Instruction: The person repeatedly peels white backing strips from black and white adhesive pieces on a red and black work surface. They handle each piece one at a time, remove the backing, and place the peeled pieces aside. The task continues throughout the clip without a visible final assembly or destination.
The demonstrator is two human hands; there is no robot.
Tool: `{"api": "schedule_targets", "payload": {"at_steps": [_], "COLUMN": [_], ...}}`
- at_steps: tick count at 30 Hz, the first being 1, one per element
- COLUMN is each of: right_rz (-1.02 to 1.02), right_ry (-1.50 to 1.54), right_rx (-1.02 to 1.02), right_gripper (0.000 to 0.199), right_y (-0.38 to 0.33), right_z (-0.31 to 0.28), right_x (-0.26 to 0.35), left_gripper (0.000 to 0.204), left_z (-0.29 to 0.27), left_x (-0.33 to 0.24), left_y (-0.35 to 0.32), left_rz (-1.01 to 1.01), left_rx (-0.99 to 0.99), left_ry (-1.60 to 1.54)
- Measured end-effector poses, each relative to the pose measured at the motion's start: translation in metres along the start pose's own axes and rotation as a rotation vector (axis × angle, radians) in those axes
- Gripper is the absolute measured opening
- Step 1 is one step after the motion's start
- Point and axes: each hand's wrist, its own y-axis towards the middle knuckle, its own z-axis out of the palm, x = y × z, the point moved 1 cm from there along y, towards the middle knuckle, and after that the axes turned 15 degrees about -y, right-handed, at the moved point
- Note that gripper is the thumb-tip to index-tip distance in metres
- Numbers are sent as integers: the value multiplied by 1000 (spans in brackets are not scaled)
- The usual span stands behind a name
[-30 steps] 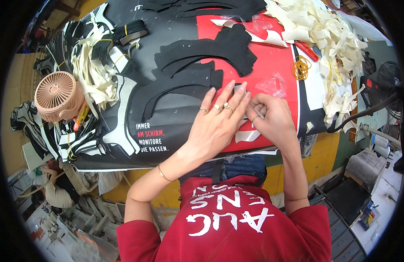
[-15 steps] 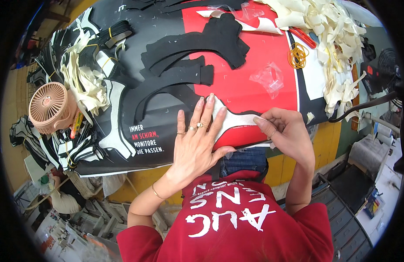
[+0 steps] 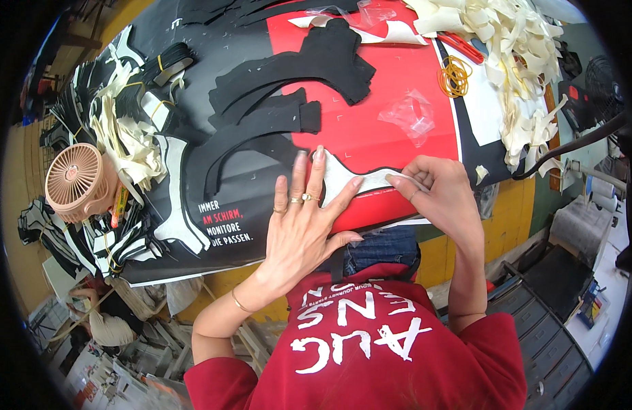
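Observation:
A white cut piece with a black edge (image 3: 338,179) lies on the red part of the table cover, narrow toward its right end. My left hand (image 3: 299,222) rests flat over its wide left end, fingers spread and pressing down. At the narrow end, my right hand (image 3: 442,195) pinches the white layer between thumb and forefinger, and a bit of it shows raised under the fingers. Just beyond my left hand are curved black cut pieces (image 3: 258,130), overlapping. A matching white-and-black piece (image 3: 174,195) lies farther left.
A pink fan (image 3: 75,179) stands at the left among banded bundles of cut pieces (image 3: 111,236). Cream scraps (image 3: 521,55) are heaped at the far right, near yellow rubber bands (image 3: 455,76) and a red cutter (image 3: 461,46). Clear plastic (image 3: 413,116) lies on the red cover (image 3: 371,147).
My right hand has shifted slightly left and up, still pinching the narrow end. My left hand stays pressed on the wide end, a little farther left in view. The whole view has shifted slightly.

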Motion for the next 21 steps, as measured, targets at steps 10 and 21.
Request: {"api": "schedule_targets", "payload": {"at_steps": [10, 21], "right_rz": [0, 246], "right_ry": [-92, 259], "right_rx": [-60, 136], "right_gripper": [28, 19], "right_y": [0, -20], "right_z": [-2, -20], "right_x": [-3, -39], "left_gripper": [97, 100], "left_z": [26, 41], "left_x": [-46, -44], "left_y": [16, 24], "left_rz": [154, 124], "left_rx": [-45, -75], "left_ry": [-3, -47]}}
